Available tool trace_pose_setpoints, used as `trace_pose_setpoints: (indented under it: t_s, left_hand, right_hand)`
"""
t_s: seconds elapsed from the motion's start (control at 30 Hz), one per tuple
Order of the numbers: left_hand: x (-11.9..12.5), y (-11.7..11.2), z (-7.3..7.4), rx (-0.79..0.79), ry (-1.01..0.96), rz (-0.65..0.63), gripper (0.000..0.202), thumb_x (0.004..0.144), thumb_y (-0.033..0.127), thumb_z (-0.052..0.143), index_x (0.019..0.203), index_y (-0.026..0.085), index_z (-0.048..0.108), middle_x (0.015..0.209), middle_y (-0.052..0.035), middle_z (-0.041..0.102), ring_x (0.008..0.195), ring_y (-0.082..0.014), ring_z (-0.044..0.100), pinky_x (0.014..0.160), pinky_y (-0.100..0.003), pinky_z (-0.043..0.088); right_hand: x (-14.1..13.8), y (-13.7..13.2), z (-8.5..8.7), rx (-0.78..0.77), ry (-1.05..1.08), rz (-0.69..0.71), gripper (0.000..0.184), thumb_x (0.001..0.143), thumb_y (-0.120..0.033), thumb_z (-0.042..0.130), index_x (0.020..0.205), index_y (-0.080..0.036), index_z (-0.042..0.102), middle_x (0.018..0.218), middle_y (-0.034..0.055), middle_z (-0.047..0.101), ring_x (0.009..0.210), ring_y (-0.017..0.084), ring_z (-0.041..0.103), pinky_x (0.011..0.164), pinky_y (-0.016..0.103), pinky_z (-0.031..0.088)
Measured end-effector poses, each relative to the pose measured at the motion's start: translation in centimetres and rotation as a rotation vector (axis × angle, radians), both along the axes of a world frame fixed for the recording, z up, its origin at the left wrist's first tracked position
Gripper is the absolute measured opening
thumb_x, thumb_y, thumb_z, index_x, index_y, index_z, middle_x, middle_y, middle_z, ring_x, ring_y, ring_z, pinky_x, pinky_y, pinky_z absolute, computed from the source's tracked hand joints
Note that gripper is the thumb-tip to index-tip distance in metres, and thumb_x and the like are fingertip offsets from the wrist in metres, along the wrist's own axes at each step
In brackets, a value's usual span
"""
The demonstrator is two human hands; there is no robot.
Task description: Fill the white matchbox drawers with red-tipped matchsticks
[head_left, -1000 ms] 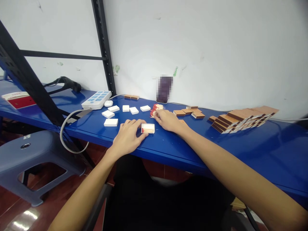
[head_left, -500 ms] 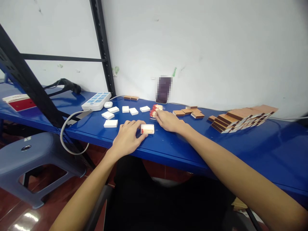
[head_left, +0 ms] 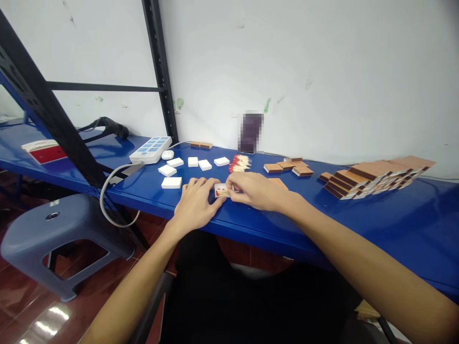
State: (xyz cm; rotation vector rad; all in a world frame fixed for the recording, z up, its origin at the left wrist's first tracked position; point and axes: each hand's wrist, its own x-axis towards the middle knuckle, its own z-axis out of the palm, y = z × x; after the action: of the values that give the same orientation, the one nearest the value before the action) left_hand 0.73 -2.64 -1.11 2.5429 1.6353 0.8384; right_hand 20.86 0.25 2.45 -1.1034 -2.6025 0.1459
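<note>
My left hand grips the left end of a small white matchbox tray between thumb and fingers, on the blue table near its front edge. Some red-headed matches lie in the tray. Over the tray's right end, my right hand is closed in a pinch on matches, whose sticks its fingers mostly hide. Just behind the hands lies a pile of loose matches, heads to the left. Several white trays are spread to the left, and brown matchbox sleeves lie to the right.
A large stack of matchboxes stands at the right. A phone leans on the wall. At the left are a white power strip, its cable, a white earbud case and a black shelf post. A stool stands below.
My right hand has moved from the match pile toward me, to the tray, with matches in its fingers. My left hand stays on the tray. The view has shifted slightly.
</note>
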Motion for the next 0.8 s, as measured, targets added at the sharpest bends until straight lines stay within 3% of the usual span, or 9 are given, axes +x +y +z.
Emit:
trace_pose_setpoints:
  t_s: [0.33, 0.47, 0.63, 0.8]
  left_hand:
    - [-0.2, 0.3, -0.1, 0.003, -0.022, -0.070, 0.034, 0.094, 0.045, 0.057, 0.121, 0.025, 0.060, 0.105, -0.0053, 0.064, 0.101, -0.0275, 0.051, 0.088, -0.042, 0.041]
    - [-0.2, 0.3, -0.1, 0.003, -0.022, -0.067, 0.031, 0.094, 0.043, 0.057, 0.119, 0.025, 0.061, 0.103, -0.0045, 0.064, 0.099, -0.0269, 0.051, 0.087, -0.042, 0.041]
    - [-0.2, 0.3, -0.2, 0.006, -0.007, -0.036, 0.035, 0.093, 0.046, 0.058, 0.121, 0.025, 0.061, 0.107, -0.0060, 0.065, 0.103, -0.0286, 0.052, 0.088, -0.042, 0.041]
    - [-0.1, 0.3, -0.1, -0.011, -0.012, -0.042, 0.035, 0.092, 0.046, 0.058, 0.120, 0.024, 0.061, 0.111, -0.0060, 0.065, 0.105, -0.0287, 0.052, 0.091, -0.044, 0.041]
  right_hand:
    - [-0.5, 0.0, -0.4, 0.106, -0.064, 0.040, 0.019, 0.100, -0.029, 0.046, 0.088, -0.019, 0.057, 0.090, 0.0054, 0.065, 0.077, 0.017, 0.054, 0.068, 0.028, 0.034]
    - [-1.0, 0.0, -0.7, 0.111, -0.015, 0.038, 0.016, 0.098, -0.029, 0.051, 0.090, -0.019, 0.061, 0.089, 0.0043, 0.067, 0.079, 0.017, 0.057, 0.067, 0.027, 0.034]
    - [-0.4, 1.0, -0.7, 0.180, 0.137, -0.144, 0.017, 0.097, -0.027, 0.049, 0.093, -0.019, 0.064, 0.089, 0.0044, 0.069, 0.077, 0.017, 0.058, 0.067, 0.028, 0.035]
    - [1.0, 3.5, -1.3, 0.142, 0.033, -0.364, 0.017, 0.096, -0.019, 0.047, 0.097, -0.018, 0.065, 0.105, 0.0086, 0.071, 0.088, 0.022, 0.062, 0.071, 0.031, 0.037]
